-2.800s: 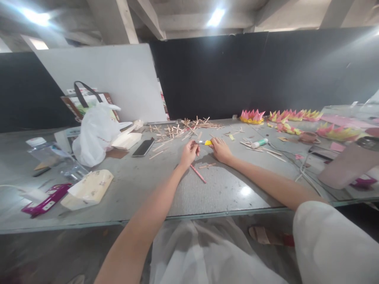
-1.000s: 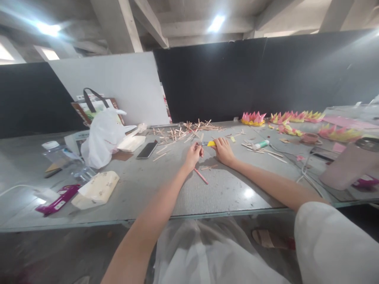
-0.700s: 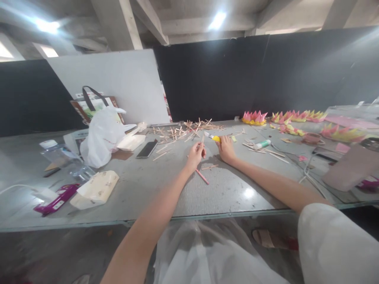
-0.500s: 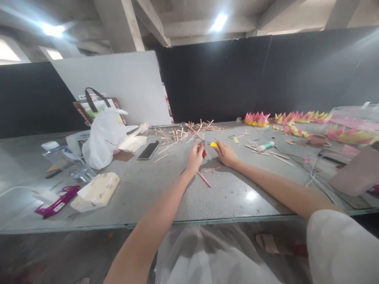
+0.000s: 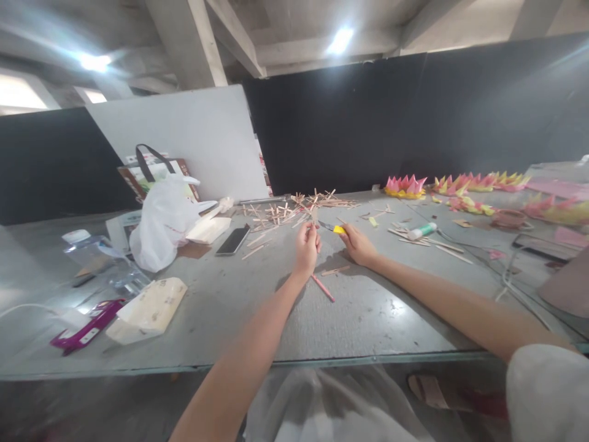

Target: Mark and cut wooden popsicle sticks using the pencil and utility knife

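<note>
My left hand point(image 5: 306, 248) is closed in a pinch over the middle of the table. A thin wooden stick point(image 5: 315, 215) seems to rise from its fingertips, though it is small and overlaps the pile behind. In my closed right hand point(image 5: 359, 244) is a utility knife point(image 5: 339, 229) with a yellow body. Its grey blade points left toward the left fingertips. Just below the hands lie a pink pen-like stick point(image 5: 323, 288) and a few wooden slivers point(image 5: 335, 270). Behind them spreads a loose pile of wooden sticks point(image 5: 294, 210).
To the left are a phone point(image 5: 232, 240), a white plastic bag point(image 5: 159, 224), a tissue pack point(image 5: 150, 310), a water bottle point(image 5: 103, 255) and a purple power strip point(image 5: 87, 328). Rightward lie a glue stick point(image 5: 422, 231), cables point(image 5: 508, 276) and pink-yellow paper lotus flowers point(image 5: 405, 187).
My right hand has drawn the knife slightly right, away from the left fingertips, so more blade shows. My left hand keeps its pinch. The whole view has shifted a little.
</note>
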A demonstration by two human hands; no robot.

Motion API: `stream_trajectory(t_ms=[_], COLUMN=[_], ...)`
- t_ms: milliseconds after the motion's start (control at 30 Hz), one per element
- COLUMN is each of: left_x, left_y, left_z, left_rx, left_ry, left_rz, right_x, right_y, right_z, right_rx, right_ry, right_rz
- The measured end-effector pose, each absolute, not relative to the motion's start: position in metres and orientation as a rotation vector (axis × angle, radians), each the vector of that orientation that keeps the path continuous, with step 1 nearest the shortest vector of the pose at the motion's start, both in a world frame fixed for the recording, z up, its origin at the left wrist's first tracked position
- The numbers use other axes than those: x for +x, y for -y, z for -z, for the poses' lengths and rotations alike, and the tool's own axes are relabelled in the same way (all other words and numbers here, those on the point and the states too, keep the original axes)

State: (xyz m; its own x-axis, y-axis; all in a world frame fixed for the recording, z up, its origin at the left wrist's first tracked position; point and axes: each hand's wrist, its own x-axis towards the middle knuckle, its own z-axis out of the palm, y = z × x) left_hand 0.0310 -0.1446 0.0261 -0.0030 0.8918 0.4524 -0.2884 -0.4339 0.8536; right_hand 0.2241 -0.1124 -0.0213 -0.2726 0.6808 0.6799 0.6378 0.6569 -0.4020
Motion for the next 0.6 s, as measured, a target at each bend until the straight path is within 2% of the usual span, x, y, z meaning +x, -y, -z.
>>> stream_trajectory(t_ms=[600], left_x=[0.029], left_y=[0.134], left_z=[-0.016], left_rx=[1.279], left_ry=[-0.835], left_rz=[-1.657], right_x=[0.224], right_y=[0.113], right_z=[0.020], right_rx=[-1.047], right_ry=[1.994], right_rz=[-0.072])
